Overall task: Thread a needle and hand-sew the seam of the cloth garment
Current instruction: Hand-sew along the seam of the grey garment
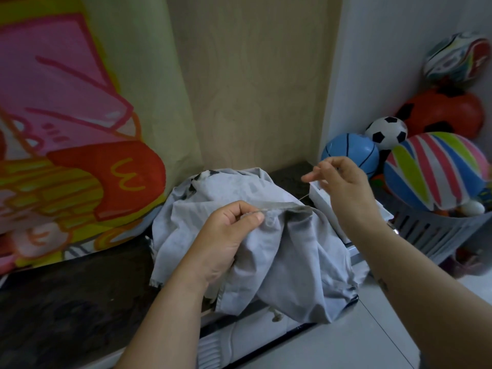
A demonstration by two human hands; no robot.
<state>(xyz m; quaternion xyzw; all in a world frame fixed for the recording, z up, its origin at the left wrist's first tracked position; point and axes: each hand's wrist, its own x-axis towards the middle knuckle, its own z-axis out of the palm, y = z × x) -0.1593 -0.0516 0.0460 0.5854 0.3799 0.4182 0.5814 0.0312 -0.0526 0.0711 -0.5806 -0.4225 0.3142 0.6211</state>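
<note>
We pinch the seam of the grey garment between thumb and fingers of our left hand; the cloth lies heaped at the dark table's right end. Our right hand, raised over a white box, pinches the thread, drawn taut from the seam. The needle is too small to tell.

Dim, soft indoor light; wide-angle bowing at edges, slight overall blur.

Needle too small to tell between right hand's pinched fingers; thread barely discernible.
</note>
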